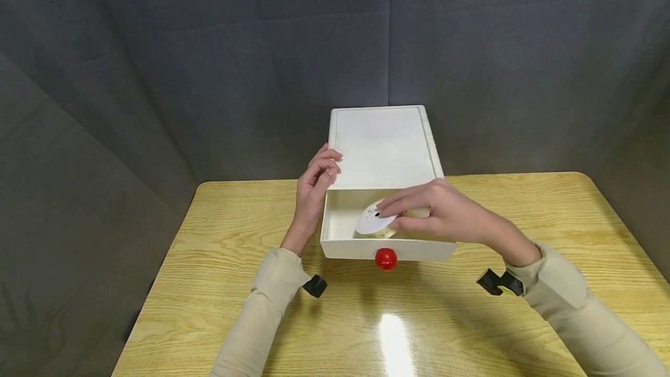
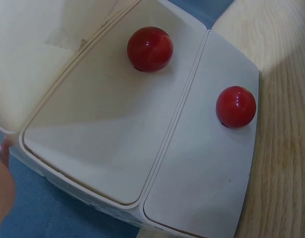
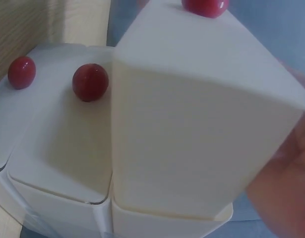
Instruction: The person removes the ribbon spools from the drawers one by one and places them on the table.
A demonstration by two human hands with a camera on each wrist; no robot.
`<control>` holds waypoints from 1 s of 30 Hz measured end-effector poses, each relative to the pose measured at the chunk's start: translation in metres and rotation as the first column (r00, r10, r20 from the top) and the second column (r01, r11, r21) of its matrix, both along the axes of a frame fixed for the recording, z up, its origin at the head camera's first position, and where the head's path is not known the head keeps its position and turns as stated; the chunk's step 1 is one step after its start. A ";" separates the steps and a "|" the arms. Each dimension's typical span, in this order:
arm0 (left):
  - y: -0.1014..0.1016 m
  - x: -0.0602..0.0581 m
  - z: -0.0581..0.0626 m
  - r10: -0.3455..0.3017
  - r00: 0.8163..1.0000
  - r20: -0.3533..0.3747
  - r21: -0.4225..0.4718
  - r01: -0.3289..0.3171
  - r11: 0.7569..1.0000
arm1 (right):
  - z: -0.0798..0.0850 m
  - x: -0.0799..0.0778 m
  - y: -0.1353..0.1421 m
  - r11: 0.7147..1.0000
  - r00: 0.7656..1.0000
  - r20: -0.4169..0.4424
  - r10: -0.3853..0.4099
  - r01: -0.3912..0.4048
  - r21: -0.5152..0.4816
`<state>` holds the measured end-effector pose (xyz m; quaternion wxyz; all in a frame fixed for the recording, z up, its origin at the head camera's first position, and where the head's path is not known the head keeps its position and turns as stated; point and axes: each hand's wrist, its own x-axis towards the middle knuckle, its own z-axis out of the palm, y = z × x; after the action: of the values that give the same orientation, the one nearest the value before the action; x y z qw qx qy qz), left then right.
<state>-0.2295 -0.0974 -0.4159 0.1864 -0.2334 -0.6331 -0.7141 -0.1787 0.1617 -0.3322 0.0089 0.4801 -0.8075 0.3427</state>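
What counts here is how the roll (image 1: 371,223) sits against the right hand (image 1: 439,209). From where I stand, it lies just left of that hand's palm, under the fingertips, near the middle of the frame and inside the open drawer (image 1: 340,248). It is tilted, its white face up, and the long axis of that oval runs from lower left to upper right. The right hand comes in from the right and looks to be pinching the roll's right part, fingers over the face, thumb by the lower edge, only slightly parted. It is clearly the nearer hand. The left hand (image 1: 314,185), up and left of the roll and apart from it, rests loosely bent fingers against the cabinet (image 1: 384,147)'s left edge. Both wrist views miss the roll.
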 end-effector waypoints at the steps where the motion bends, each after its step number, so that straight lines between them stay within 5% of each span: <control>1: 0.000 0.000 0.000 0.000 1.000 0.001 0.002 0.000 1.000 | 0.000 0.000 0.000 1.000 1.000 -0.012 -0.002 0.002 -0.010; 6: 0.000 0.000 0.000 0.007 1.000 0.002 0.013 -0.007 1.000 | 0.002 0.002 0.002 0.996 1.000 -0.018 -0.020 0.019 -0.085; 12: 0.001 -0.001 -0.001 0.004 1.000 0.007 0.014 -0.004 1.000 | 0.005 0.006 0.007 0.978 0.994 0.083 -0.065 0.080 -0.191; 22: 0.000 0.001 -0.002 0.002 1.000 -0.001 0.015 -0.002 1.000 | 0.017 0.013 0.018 0.919 0.957 0.212 -0.200 0.258 -0.298; 30: -0.002 0.000 -0.002 -0.003 1.000 0.004 0.015 0.002 1.000 | 0.019 0.014 0.024 0.862 0.954 0.236 -0.187 0.275 -0.425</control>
<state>-0.2291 -0.0990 -0.4178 0.1859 -0.2312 -0.6279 -0.7195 -0.1642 0.1852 -0.3133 0.0860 0.3299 -0.7542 0.5612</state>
